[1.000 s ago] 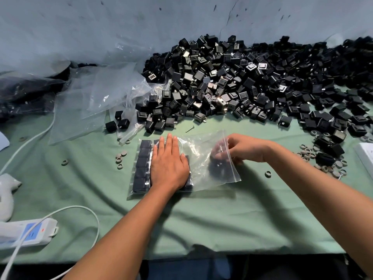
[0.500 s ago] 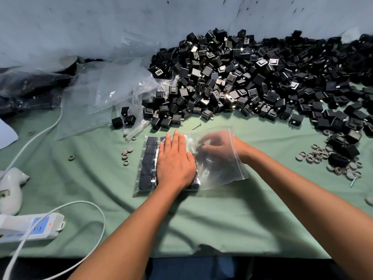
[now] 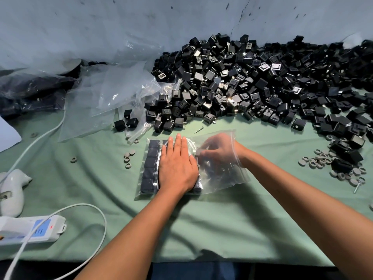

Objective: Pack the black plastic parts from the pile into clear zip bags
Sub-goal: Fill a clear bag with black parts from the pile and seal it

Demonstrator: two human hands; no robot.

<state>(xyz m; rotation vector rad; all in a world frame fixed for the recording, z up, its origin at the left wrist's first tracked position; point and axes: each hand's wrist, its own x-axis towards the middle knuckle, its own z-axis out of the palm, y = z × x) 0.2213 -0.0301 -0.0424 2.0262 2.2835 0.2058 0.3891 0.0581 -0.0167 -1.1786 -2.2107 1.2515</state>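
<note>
The clear zip bag [image 3: 222, 174] lies flat on the green cloth-covered surface [image 3: 232, 225], just below centre of the frame, its opening toward the right. A neat column of black plastic parts [image 3: 150, 165] shows through its left end. The left hand [image 3: 177, 166] presses flat on top of the bag, fingers straight and together, and hides the rest of the packed rows. The right hand [image 3: 219, 148] is pushed inside the bag through the opening; seen through the film it is blurred, the fingers look bent, and I cannot tell whether they hold a part.

Above the bag, filling the upper right of the frame, sprawls the pile of black plastic parts [image 3: 252, 83], banked against a pale blue-grey wall [image 3: 121, 23] with cracks and dark marks. Loose empty bags [image 3: 113, 93] are heaped at the pile's left edge, and darker filled bags [image 3: 30, 91] sit at far left, hard to make out. A screw [image 3: 199, 129] lies just above the bag. Grey rings [image 3: 128, 156] cluster left of it, and more of them [image 3: 323, 160] at right. At lower left a white power strip [image 3: 28, 229] with a blue label, too small to read, trails a white cable [image 3: 88, 211]; a white tool [image 3: 12, 190] beside it is cut off by the frame edge.
</note>
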